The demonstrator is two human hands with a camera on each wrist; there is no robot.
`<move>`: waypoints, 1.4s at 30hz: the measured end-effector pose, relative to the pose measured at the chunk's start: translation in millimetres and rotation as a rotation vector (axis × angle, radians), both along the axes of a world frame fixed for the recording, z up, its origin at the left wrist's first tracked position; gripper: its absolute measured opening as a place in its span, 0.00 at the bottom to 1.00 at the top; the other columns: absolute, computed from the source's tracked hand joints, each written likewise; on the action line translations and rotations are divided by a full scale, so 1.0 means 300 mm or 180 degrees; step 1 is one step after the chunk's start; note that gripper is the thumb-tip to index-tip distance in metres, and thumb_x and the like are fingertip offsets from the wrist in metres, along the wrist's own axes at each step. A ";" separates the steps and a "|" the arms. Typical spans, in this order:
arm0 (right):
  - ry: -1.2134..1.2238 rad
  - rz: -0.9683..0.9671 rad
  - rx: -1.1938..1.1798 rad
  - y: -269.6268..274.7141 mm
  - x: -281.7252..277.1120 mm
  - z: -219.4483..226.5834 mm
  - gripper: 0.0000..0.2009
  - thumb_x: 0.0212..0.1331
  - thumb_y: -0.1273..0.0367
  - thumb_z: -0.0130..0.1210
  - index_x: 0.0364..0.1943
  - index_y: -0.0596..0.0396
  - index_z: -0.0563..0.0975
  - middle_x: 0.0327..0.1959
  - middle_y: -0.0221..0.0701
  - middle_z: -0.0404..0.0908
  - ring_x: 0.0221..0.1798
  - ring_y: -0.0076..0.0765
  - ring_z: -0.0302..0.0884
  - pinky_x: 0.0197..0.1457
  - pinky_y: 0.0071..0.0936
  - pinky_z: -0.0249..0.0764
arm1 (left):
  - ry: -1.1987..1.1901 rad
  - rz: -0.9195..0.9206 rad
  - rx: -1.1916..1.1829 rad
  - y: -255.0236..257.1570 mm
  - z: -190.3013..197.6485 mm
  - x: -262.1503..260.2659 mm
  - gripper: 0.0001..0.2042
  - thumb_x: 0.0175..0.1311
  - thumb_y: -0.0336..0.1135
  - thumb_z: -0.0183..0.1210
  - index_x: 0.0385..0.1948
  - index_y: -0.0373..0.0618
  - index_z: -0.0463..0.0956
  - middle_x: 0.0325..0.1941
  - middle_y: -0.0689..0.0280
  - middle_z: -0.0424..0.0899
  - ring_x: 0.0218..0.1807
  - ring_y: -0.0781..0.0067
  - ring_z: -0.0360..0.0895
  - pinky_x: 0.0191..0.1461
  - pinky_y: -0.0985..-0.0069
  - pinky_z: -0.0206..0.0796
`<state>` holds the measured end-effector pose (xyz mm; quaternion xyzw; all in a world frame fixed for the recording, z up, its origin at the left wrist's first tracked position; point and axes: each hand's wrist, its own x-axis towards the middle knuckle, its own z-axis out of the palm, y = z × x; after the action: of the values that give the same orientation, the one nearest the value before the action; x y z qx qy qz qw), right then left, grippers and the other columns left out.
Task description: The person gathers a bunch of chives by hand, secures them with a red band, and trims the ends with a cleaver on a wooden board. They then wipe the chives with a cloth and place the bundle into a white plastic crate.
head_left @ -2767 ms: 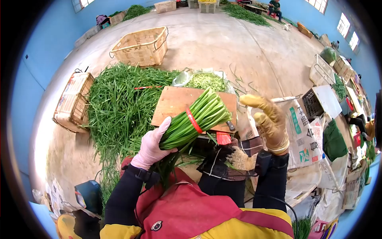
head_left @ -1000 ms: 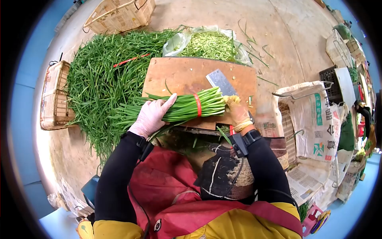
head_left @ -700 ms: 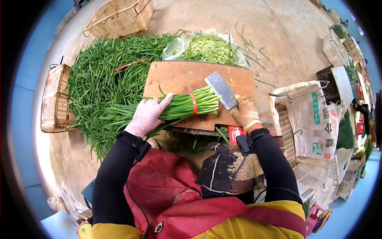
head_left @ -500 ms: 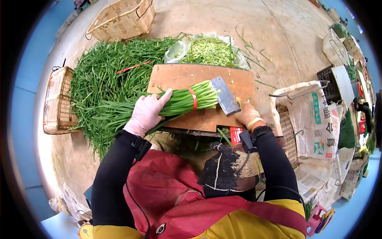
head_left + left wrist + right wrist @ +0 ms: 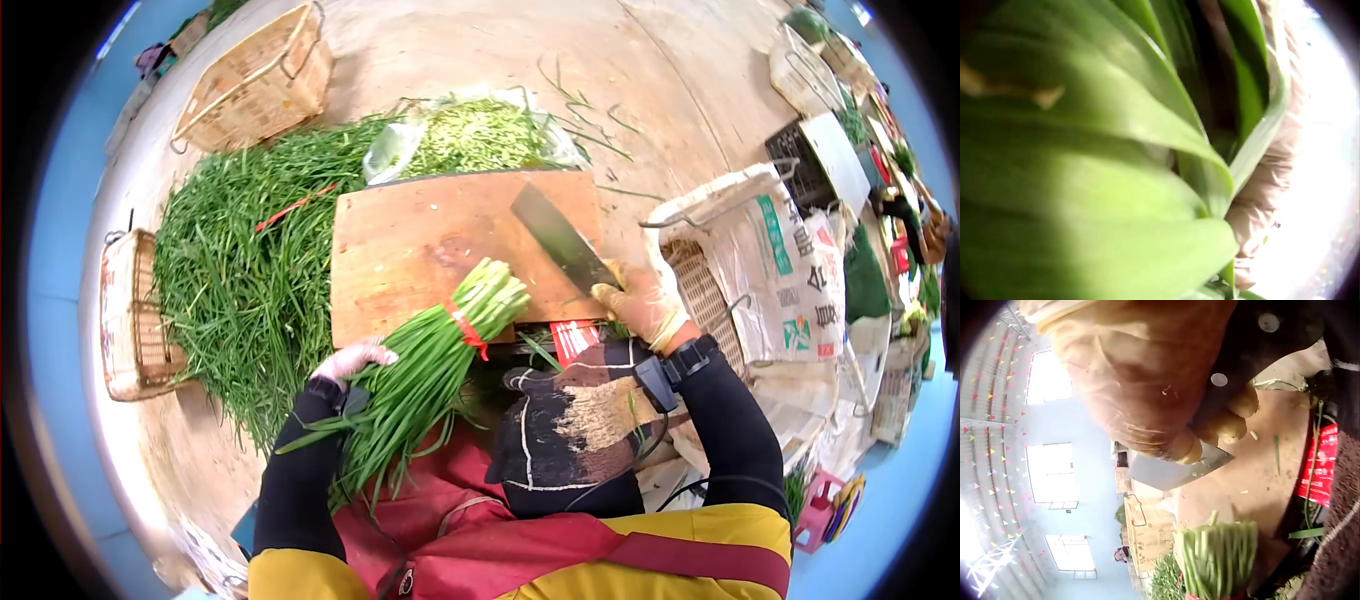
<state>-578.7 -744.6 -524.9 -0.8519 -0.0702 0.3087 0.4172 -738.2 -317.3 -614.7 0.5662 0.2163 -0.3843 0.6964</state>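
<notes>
The white-gloved left hand (image 5: 352, 362) grips a bundle of long green leafy stalks (image 5: 415, 365), partly hidden by its leaves. A red band (image 5: 466, 330) circles the bundle near its pale cut ends, which point up and right over the near edge of the wooden board (image 5: 400, 250). Leaves fill the left wrist view, with the glove (image 5: 1260, 219) behind them. In its yellowish glove, the right hand (image 5: 645, 305) holds a cleaver (image 5: 560, 235) by the handle, the blade over the board's right part. The right wrist view shows the fingers curled round the dark handle (image 5: 1235, 356).
A large heap of green stalks (image 5: 240, 270) lies left of the board. Behind the board sits a plastic bag of chopped pale pieces (image 5: 470, 135). Crates stand at far left (image 5: 140, 320) and back left (image 5: 260, 85); a lined basket (image 5: 715, 300) stands at right.
The bundle has moved toward the body and tilted, its leaves now hanging over the left forearm. The left hand has shifted lower. The right hand has swung the cleaver away from the bundle's cut ends.
</notes>
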 end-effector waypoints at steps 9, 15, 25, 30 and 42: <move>-0.0922 0.1047 -0.0127 0.067 -0.015 -0.245 0.16 0.62 0.65 0.54 0.47 0.64 0.75 0.39 0.51 0.79 0.45 0.56 0.75 0.52 0.42 0.70 | 0.0418 0.0548 -0.0574 0.042 -0.182 -0.095 0.05 0.55 0.31 0.61 0.28 0.41 0.81 0.26 0.73 0.82 0.27 0.83 0.75 0.37 0.81 0.69; -0.1146 0.1592 -0.0325 0.166 -0.013 -0.267 0.09 0.59 0.70 0.51 0.37 0.64 0.75 0.36 0.52 0.79 0.42 0.61 0.77 0.47 0.46 0.72 | 0.0549 0.0985 -0.0505 0.023 -0.188 -0.113 0.05 0.57 0.32 0.60 0.30 0.42 0.81 0.26 0.73 0.82 0.26 0.82 0.76 0.36 0.80 0.71; -0.0906 0.1168 -0.0692 0.227 -0.018 -0.352 0.11 0.59 0.69 0.51 0.41 0.61 0.76 0.38 0.52 0.80 0.43 0.61 0.78 0.46 0.47 0.74 | 0.0037 0.0835 -0.0613 0.009 -0.160 -0.104 0.18 0.52 0.31 0.60 0.47 0.36 0.76 0.31 0.71 0.84 0.27 0.83 0.77 0.34 0.81 0.70; -0.1072 0.1195 -0.0311 0.091 0.020 -0.382 0.13 0.59 0.66 0.52 0.43 0.59 0.76 0.37 0.52 0.80 0.44 0.60 0.78 0.50 0.46 0.72 | -0.0407 0.0555 0.0031 0.146 -0.074 -0.108 0.19 0.51 0.25 0.57 0.49 0.35 0.74 0.27 0.71 0.81 0.27 0.84 0.75 0.35 0.81 0.69; -0.0041 -0.1343 0.1185 0.135 0.113 -0.377 0.19 0.61 0.73 0.53 0.58 0.57 0.71 0.32 0.32 0.82 0.24 0.29 0.77 0.27 0.28 0.72 | -0.0909 0.0784 0.0281 0.153 0.119 -0.097 0.25 0.52 0.30 0.64 0.54 0.34 0.73 0.44 0.68 0.84 0.40 0.80 0.80 0.51 0.80 0.70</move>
<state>-544.9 -704.2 -638.0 -0.7584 0.0505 0.1914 0.6211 -767.2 -271.5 -578.9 0.6142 0.1996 -0.2020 0.7363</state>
